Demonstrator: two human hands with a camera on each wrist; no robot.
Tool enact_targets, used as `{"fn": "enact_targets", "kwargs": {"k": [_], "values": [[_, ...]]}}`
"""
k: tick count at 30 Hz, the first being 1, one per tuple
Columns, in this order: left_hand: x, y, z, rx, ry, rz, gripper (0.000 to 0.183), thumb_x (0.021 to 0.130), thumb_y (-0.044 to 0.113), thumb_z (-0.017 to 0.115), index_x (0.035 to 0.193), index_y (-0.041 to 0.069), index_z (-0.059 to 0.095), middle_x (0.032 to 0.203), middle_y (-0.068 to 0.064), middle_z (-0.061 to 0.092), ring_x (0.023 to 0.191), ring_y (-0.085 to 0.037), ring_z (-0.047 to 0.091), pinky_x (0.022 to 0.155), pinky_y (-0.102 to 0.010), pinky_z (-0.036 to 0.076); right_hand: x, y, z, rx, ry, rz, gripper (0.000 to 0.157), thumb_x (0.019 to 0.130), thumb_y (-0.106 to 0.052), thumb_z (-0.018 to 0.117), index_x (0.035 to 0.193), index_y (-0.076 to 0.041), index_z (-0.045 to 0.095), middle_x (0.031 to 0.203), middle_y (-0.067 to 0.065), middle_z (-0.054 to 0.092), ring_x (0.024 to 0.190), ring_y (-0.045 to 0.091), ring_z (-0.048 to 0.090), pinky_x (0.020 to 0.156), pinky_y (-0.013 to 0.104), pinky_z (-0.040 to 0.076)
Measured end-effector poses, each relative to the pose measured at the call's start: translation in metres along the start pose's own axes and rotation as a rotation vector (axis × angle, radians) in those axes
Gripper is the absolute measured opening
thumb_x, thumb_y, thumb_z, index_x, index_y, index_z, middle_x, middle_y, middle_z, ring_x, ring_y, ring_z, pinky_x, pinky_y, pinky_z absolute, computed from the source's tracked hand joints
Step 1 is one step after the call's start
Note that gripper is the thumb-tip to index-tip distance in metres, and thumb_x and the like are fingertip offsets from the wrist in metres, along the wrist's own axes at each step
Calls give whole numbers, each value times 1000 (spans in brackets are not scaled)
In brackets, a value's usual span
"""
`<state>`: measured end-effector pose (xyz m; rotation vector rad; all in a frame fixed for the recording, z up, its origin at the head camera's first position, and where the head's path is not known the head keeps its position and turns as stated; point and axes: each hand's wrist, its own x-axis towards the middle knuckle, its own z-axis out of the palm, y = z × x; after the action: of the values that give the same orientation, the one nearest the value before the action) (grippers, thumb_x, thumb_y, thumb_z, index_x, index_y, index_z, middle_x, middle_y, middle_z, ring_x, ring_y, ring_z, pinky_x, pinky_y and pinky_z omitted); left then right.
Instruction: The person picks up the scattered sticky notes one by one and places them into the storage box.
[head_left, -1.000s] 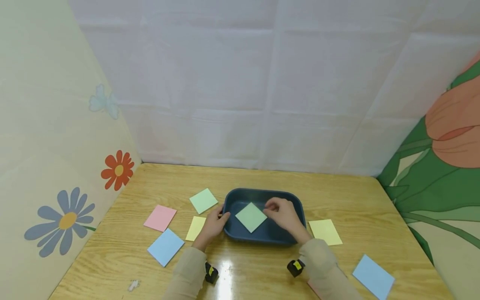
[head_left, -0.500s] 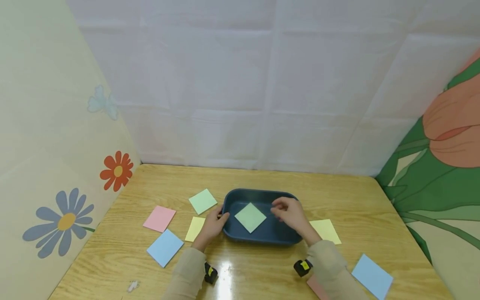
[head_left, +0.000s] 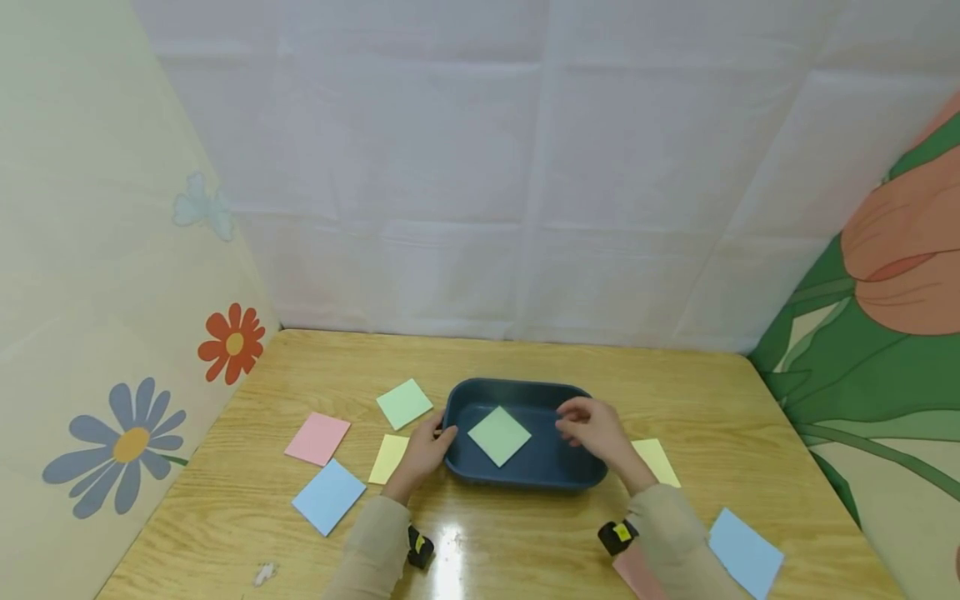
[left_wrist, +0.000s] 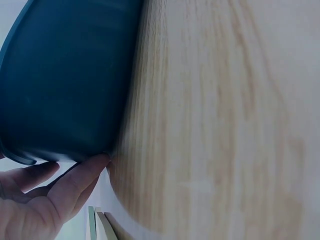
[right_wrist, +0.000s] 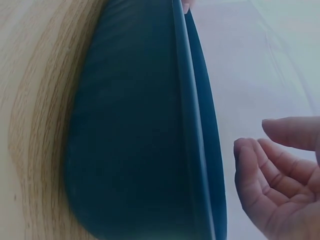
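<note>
In the head view a dark blue basin (head_left: 558, 454) stands on the wooden table, with a light green square paper pad (head_left: 499, 436) lying inside it. My left hand (head_left: 426, 454) holds the basin's left end, thumb at the rim. The left wrist view has that hand's fingers (left_wrist: 80, 182) against the basin's outer wall. Over the right end of the basin is my right hand (head_left: 596, 429), holding nothing. In the right wrist view its fingers (right_wrist: 272, 175) are loosely bent, with the thumb apart from them. Whether that hand touches the rim is hard to tell.
Left of the basin lie a green pad (head_left: 404, 404), a pink pad (head_left: 317, 438), a blue pad (head_left: 328, 497) and a yellow pad (head_left: 388, 458). To the right are another yellow pad (head_left: 657, 461) and blue pad (head_left: 746, 552). A red pad (head_left: 637, 571) is partly under my right sleeve.
My right hand has moved right, away from the green pad in the basin, towards the right end. The left hand stays at the left end. The basin and pads look unmoved.
</note>
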<state>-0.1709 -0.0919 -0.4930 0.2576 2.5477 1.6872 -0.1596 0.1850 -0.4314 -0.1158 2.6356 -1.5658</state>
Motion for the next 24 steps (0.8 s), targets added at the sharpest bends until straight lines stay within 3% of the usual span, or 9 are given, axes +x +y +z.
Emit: {"fn": "enact_targets", "kwargs": {"k": [12, 19, 24], "values": [[1, -2, 1, 1, 9, 1, 44, 95, 11, 48, 132, -10, 41, 118, -27, 53, 102, -38, 55, 80, -42, 50, -5, 1, -10, 9, 25, 22, 20, 84, 2, 62, 101, 10, 60, 80, 11, 63, 71, 30, 62, 57, 33, 54], [1, -1, 1, 10, 8, 0, 43, 95, 11, 48, 133, -8, 41, 120, -26, 53, 103, -37, 54, 81, -43, 50, -9, 5, -16, 16, 20, 26, 23, 85, 1, 60, 106, 11, 58, 82, 12, 63, 72, 29, 62, 61, 39, 54], [1, -3, 1, 10, 9, 5, 43, 95, 11, 49, 131, -10, 41, 118, -28, 53, 102, -39, 55, 82, -43, 50, -11, 11, -20, 14, 33, 33, 24, 83, 2, 62, 105, 12, 58, 80, 10, 63, 69, 23, 62, 59, 35, 54]]}}
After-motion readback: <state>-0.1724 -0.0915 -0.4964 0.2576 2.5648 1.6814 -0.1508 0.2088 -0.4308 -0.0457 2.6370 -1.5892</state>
